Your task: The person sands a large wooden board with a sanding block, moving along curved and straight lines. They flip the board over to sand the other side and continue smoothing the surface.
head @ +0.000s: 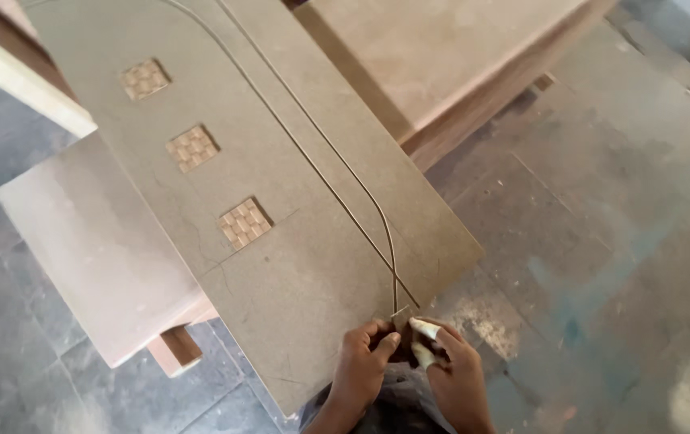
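We look down on our two hands meeting at the near edge of a long grey-brown door panel [281, 161]. Our left hand [363, 359] is closed, thumb and fingers pinched around a small folded piece of sandpaper [400, 319] pressed against the board. Our right hand [455, 371] is closed too, just beside the left and touching the same piece, its first fingertips wrapped in pale tape [424, 328].

The sandpaper sits right where two thin carved grooves [345, 189] come together; from our fingers they run up and away across the panel, spreading into long curves. Further from our hands, up and to the left, three square basket-weave insets [244, 223] stand in a diagonal row in the panel's face.

The panel lies across a pale flat board on a low wooden stand [96, 241] to the left of our hands, and another board-topped stand [441, 56] lies well beyond them, up and to the right. Under and around everything is a worn grey concrete floor [602, 241], blotched with pale dust and bluish stains to the right of our hands.
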